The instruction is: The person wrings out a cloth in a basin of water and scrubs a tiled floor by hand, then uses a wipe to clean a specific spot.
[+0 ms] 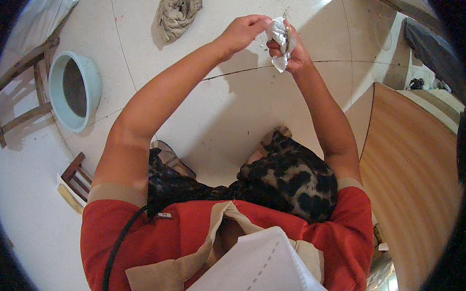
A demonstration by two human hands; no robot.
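Observation:
Both of my hands are stretched out over the tiled floor. A crumpled white tissue or thin wrapping (279, 31) lies in my right hand (296, 51), whose fingers curl around it; a small dark thing shows at its edge, too hidden to name. My left hand (244, 32) is at the left side of the white piece, with thumb and fingertips close together at its edge. Whether those fingertips pinch it is not clear. A bunched beige cloth (180, 14) lies on the floor beyond my left hand.
A light blue plastic basin (92, 90) holding dark liquid stands at the left, beside a wooden frame (24, 117). A wood-grain panel or tabletop (408, 182) curves along the right. Small dark bits lie on the floor tiles (203, 121). My sandalled feet are below me.

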